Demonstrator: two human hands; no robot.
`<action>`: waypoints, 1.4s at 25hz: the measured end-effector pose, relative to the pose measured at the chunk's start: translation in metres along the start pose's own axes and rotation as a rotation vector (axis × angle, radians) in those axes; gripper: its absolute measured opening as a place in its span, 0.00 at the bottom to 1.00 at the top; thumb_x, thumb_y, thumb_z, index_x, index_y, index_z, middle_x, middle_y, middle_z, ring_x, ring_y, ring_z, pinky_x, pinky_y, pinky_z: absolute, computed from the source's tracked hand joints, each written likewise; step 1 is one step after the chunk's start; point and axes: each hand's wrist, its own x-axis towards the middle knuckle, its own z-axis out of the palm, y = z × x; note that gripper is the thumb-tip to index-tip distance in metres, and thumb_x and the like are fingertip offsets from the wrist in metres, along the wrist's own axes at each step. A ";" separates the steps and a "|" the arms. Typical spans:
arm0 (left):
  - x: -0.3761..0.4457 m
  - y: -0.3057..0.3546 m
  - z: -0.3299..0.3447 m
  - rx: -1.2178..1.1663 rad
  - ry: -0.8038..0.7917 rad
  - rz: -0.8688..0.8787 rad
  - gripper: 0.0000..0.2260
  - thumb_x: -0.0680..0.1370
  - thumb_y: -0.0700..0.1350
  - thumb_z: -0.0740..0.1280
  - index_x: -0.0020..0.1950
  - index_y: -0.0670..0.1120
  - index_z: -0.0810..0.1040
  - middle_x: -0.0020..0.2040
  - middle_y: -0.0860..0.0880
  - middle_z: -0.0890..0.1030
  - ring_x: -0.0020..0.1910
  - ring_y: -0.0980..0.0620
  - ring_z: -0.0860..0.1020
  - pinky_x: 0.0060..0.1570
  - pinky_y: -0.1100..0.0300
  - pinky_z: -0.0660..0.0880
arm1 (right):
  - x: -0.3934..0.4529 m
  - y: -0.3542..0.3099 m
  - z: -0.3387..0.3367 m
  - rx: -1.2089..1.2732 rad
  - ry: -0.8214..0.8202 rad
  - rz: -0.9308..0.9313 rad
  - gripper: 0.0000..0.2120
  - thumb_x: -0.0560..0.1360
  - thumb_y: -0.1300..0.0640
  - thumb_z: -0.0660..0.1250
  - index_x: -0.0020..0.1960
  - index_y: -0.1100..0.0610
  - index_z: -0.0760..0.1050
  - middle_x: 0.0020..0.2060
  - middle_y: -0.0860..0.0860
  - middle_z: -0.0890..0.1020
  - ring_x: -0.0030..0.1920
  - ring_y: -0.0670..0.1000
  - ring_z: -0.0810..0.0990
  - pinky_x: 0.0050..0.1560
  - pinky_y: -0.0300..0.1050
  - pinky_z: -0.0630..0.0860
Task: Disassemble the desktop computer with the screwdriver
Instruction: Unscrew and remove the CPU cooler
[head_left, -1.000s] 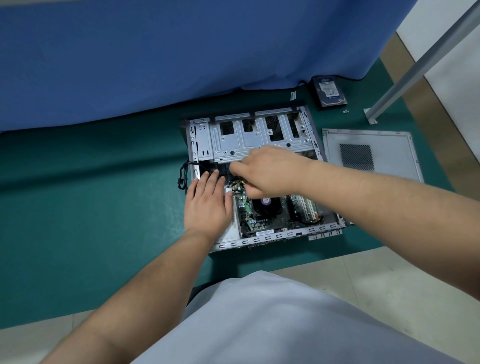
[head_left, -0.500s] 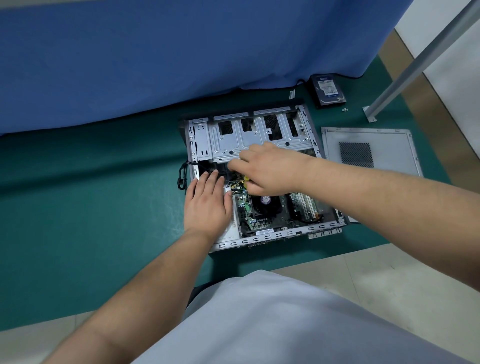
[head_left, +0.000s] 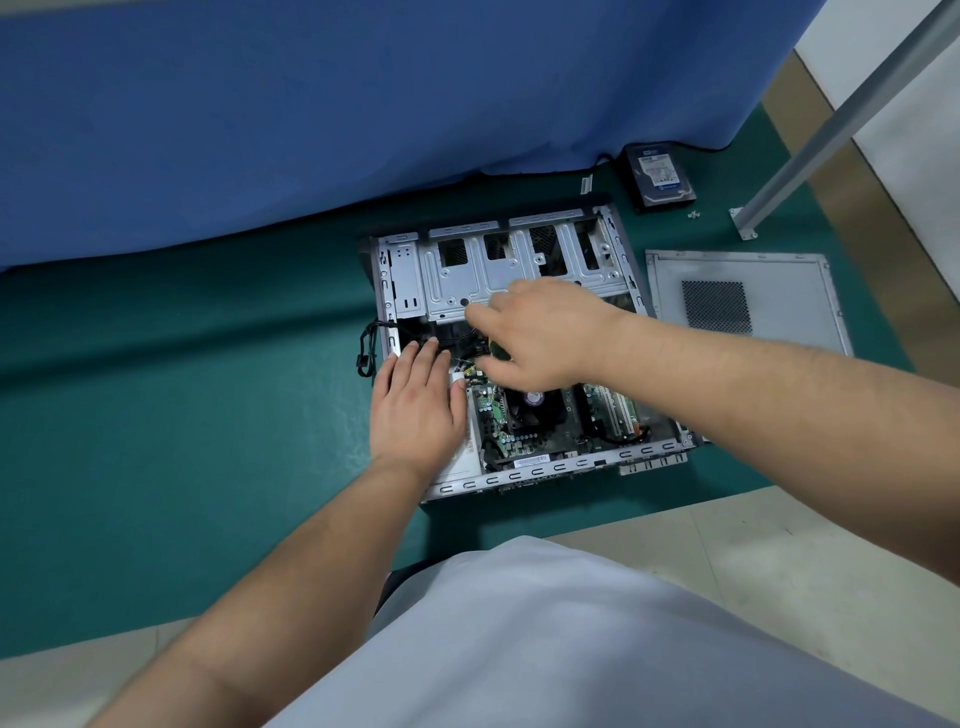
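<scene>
Your left hand (head_left: 418, 410) lies flat, fingers straight and together, on the case's (head_left: 524, 470) left inner side, likely bracing it on the green mat (head_left: 182, 415). Your right hand (head_left: 540, 332) hovers over the cables, fingers curled round something dark and yellow, perhaps the screwdriver; I cannot tell for sure. Rightward lie 1 removed side panel (head_left: 737, 301) and 1 hard drive (head_left: 658, 175).

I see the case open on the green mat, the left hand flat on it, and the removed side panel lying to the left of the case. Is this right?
Not quite. The side panel lies to the right of the case, not the left, as the head view shows. The rest holds: the case is open on the green mat, and the left hand rests flat on it.
</scene>
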 end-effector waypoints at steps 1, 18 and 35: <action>0.000 0.000 0.000 0.002 -0.002 0.002 0.26 0.84 0.56 0.50 0.75 0.46 0.74 0.76 0.48 0.72 0.78 0.48 0.65 0.80 0.49 0.53 | 0.001 -0.003 0.003 -0.047 0.020 0.120 0.30 0.81 0.32 0.48 0.61 0.56 0.70 0.40 0.54 0.81 0.44 0.60 0.82 0.36 0.49 0.68; 0.000 0.000 0.002 -0.005 -0.008 -0.006 0.25 0.84 0.56 0.51 0.74 0.46 0.75 0.76 0.48 0.73 0.78 0.48 0.65 0.80 0.50 0.52 | 0.007 0.009 0.003 0.077 -0.055 -0.173 0.17 0.78 0.46 0.60 0.59 0.57 0.71 0.42 0.53 0.78 0.46 0.57 0.77 0.41 0.50 0.70; 0.005 0.000 -0.002 -0.024 -0.103 -0.022 0.28 0.83 0.56 0.47 0.82 0.48 0.62 0.81 0.52 0.65 0.80 0.52 0.62 0.78 0.49 0.52 | 0.033 -0.031 0.061 0.856 -0.256 0.349 0.31 0.82 0.57 0.60 0.83 0.48 0.55 0.80 0.54 0.60 0.74 0.57 0.69 0.73 0.53 0.69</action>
